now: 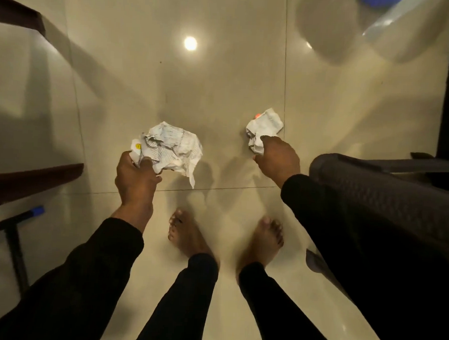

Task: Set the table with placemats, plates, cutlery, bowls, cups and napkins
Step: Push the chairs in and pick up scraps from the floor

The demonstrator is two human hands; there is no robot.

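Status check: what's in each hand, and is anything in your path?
Left hand shut on large crumpled paper. Right hand shut on small crumpled paper. No tableware in view. Grey chair close beside right arm.

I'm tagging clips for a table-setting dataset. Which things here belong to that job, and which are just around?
Possibly part of the job:
- large crumpled paper in the left hand
- small crumpled paper in the right hand
Whether these are napkins is unclear.

Just around:
- grey chair
- dark wooden furniture
- blue-tipped pole
- tiled floor
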